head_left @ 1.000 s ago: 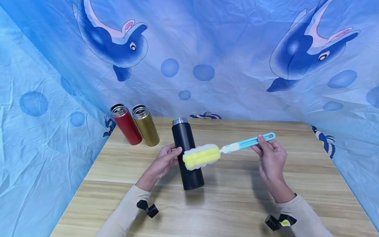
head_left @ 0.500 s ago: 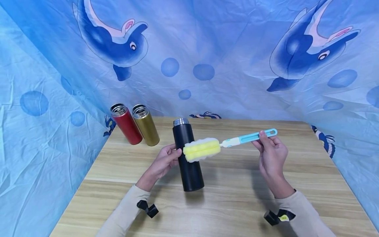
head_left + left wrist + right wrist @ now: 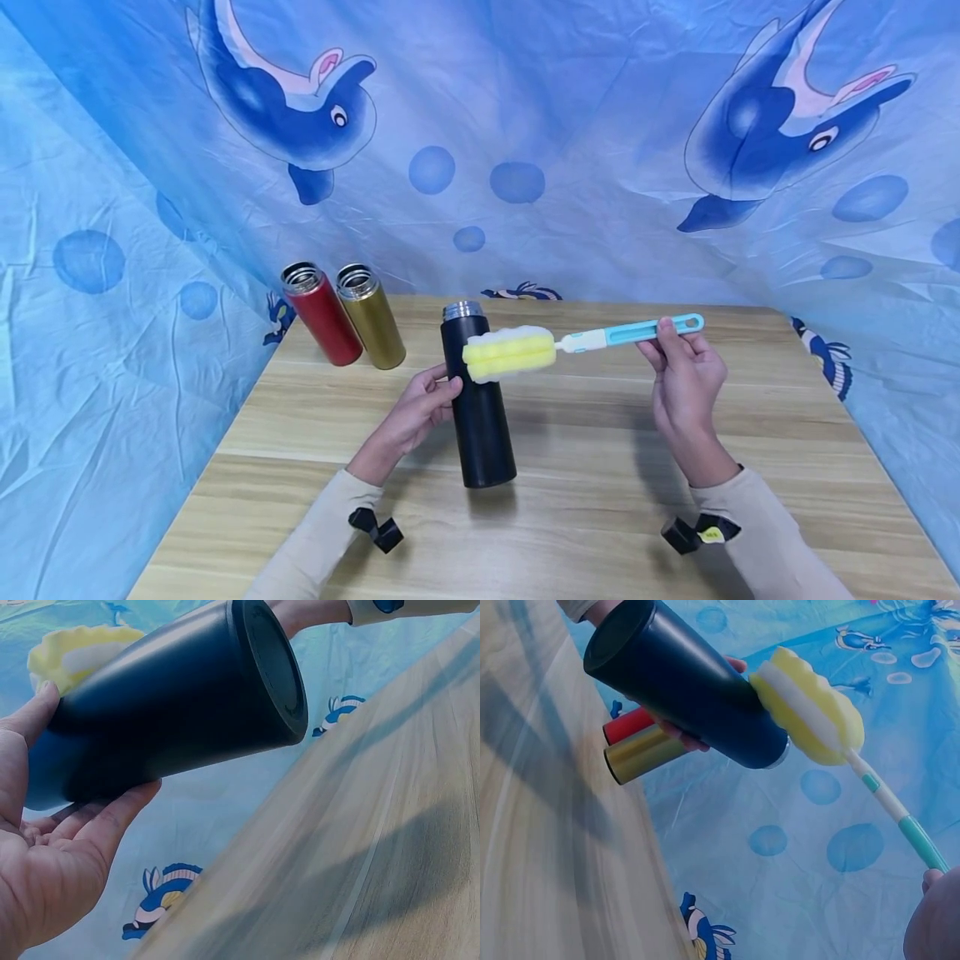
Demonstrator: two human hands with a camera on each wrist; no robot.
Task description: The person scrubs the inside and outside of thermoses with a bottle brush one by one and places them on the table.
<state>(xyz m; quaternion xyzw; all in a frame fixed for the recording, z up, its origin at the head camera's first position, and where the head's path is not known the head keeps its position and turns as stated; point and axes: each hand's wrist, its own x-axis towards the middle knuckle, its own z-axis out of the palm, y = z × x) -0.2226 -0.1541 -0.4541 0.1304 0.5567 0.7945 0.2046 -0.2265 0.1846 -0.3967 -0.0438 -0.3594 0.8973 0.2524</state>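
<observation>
My left hand [image 3: 420, 412] grips a black thermos bottle [image 3: 480, 433] around its side, thumb in front. The bottle is raised off the table and tilted, its uncapped steel neck pointing away. In the left wrist view the fingers support the bottle [image 3: 172, 697] from below. Between thumb and fingers, my right hand [image 3: 686, 383] pinches the blue handle of a sponge bottle brush [image 3: 510, 352]. That brush lies nearly level, its yellow and white head overlapping the bottle's upper part in the head view. In the right wrist view the sponge head [image 3: 814, 712] is beside the bottle, near its neck end.
A red bottle [image 3: 322, 317] and a gold bottle [image 3: 372, 321], both uncapped, stand side by side at the back left of the wooden table [image 3: 600, 517]. A blue dolphin-print cloth [image 3: 585, 242] hangs behind and along the sides.
My right hand has raised the brush, whose sponge head has moved up along the bottle toward its neck. The black bottle has shifted only slightly. Both hands keep their holds.
</observation>
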